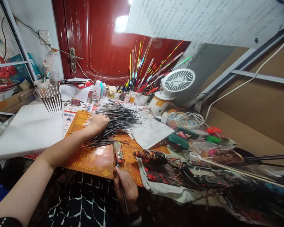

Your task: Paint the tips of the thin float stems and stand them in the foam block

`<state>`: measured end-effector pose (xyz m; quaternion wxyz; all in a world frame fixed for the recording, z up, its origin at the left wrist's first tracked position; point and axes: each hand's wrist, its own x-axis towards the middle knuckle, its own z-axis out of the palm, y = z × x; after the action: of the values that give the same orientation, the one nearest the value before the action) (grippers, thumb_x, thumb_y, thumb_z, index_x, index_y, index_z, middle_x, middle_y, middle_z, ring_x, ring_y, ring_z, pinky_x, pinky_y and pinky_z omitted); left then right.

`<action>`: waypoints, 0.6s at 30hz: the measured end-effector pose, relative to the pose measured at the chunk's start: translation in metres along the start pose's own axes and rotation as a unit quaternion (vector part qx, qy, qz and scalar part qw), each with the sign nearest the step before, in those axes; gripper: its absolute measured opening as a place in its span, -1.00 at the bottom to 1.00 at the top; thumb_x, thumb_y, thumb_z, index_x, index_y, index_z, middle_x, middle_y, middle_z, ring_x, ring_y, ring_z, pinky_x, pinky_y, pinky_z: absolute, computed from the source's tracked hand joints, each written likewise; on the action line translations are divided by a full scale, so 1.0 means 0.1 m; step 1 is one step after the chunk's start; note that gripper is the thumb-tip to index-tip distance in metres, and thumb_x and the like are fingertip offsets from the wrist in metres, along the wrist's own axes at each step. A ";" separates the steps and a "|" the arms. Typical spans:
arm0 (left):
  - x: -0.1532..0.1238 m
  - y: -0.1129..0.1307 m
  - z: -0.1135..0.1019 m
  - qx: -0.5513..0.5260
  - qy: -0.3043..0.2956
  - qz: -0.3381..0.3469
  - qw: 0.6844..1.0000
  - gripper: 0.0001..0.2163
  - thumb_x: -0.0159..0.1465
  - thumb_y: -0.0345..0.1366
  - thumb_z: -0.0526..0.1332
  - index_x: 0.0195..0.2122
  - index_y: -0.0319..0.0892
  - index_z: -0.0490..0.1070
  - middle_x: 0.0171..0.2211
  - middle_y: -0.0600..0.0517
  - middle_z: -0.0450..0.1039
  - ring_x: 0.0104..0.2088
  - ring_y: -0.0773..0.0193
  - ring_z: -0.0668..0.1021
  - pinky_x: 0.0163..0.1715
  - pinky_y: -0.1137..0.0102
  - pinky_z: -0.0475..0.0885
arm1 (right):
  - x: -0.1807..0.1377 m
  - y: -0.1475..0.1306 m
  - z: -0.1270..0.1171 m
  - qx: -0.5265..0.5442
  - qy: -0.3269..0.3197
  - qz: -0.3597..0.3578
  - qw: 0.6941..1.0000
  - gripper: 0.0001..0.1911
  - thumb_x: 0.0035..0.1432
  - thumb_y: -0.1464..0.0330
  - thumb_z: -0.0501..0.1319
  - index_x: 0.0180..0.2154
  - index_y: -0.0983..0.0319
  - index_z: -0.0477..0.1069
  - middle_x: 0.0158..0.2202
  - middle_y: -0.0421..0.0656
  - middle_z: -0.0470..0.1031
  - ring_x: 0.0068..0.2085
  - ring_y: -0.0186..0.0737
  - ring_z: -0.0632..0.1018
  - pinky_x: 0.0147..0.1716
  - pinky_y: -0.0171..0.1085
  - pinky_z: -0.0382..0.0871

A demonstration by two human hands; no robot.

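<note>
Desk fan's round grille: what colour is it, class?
Fan grille is white; head view.

Nothing reads clearly. The orange sheet (94, 162), lower centre, bears large pale characters, too blurred to read. Print on the fan (178, 80) and the paper (151, 132) is too small.

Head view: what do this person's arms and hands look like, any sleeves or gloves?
Both hands are bare, with no gloves. The left hand leads back along a bare forearm to a short black sleeve at the upper arm. The right hand ends at a dark band or cuff round the wrist.
</note>
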<state>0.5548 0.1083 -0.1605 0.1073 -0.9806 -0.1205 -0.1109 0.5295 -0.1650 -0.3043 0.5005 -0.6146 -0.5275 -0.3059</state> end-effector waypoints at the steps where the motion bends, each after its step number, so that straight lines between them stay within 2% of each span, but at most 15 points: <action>1: 0.03 0.01 0.02 0.000 -0.002 -0.007 1.000 -0.81 0.41 -0.46 0.12 -0.15 -0.28 0.56 -0.20 -0.19 0.54 -0.17 0.10 0.52 -0.28 0.30 0.34 | 0.00 0.00 0.00 0.003 -0.002 0.000 1.000 -0.43 0.25 0.65 0.22 0.25 0.23 0.36 -0.14 -0.04 0.63 -0.18 -0.16 0.66 -0.21 -0.19 0.64; 4: 0.00 -0.05 0.07 0.007 0.005 -0.023 1.000 -0.81 0.40 -0.48 0.13 -0.18 -0.31 0.56 -0.24 -0.20 0.52 -0.20 0.10 0.52 -0.29 0.31 0.34 | -0.01 0.02 0.00 0.010 -0.003 -0.004 1.000 -0.39 0.23 0.66 0.23 0.27 0.23 0.33 -0.15 -0.04 0.63 -0.17 -0.16 0.65 -0.21 -0.19 0.63; 8: -0.18 -0.23 0.07 0.020 0.022 -0.028 0.999 -0.79 0.42 -0.46 0.10 -0.21 -0.29 0.55 -0.27 -0.17 0.49 -0.22 0.13 0.49 -0.28 0.33 0.33 | -0.02 0.04 0.02 0.013 0.005 -0.009 1.000 -0.35 0.21 0.67 0.25 0.29 0.24 0.31 -0.16 -0.03 0.62 -0.18 -0.16 0.65 -0.20 -0.19 0.63; 12: -0.21 -0.23 0.12 0.015 0.059 0.054 0.997 -0.81 0.44 -0.40 0.12 -0.18 -0.20 0.54 -0.27 -0.09 0.46 -0.20 0.17 0.47 -0.24 0.34 0.32 | -0.04 0.05 0.05 0.011 0.004 0.003 1.000 -0.32 0.19 0.69 0.26 0.30 0.24 0.30 -0.13 -0.02 0.62 -0.16 -0.15 0.65 -0.18 -0.17 0.62; 15: -0.07 -0.10 0.21 0.004 0.077 0.117 0.990 -0.84 0.42 -0.42 0.15 -0.15 -0.20 0.54 -0.23 -0.10 0.46 -0.18 0.16 0.46 -0.22 0.33 0.34 | -0.05 0.04 0.04 0.011 0.007 0.004 1.000 -0.34 0.20 0.68 0.25 0.30 0.22 0.31 -0.13 -0.03 0.62 -0.15 -0.15 0.65 -0.18 -0.17 0.62; 18: 0.11 -0.01 0.29 0.000 0.067 0.136 0.988 -0.85 0.39 -0.44 0.17 -0.24 -0.23 0.55 -0.20 -0.13 0.47 -0.19 0.17 0.48 -0.20 0.32 0.37 | -0.04 0.03 0.01 0.015 -0.002 0.008 1.000 -0.38 0.24 0.65 0.24 0.28 0.19 0.33 -0.13 -0.06 0.63 -0.15 -0.16 0.66 -0.18 -0.19 0.63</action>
<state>0.5706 0.1185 -0.1849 0.1288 -0.9784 0.0214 -0.1603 0.5311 -0.1654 -0.3088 0.5105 -0.6120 -0.5283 -0.2929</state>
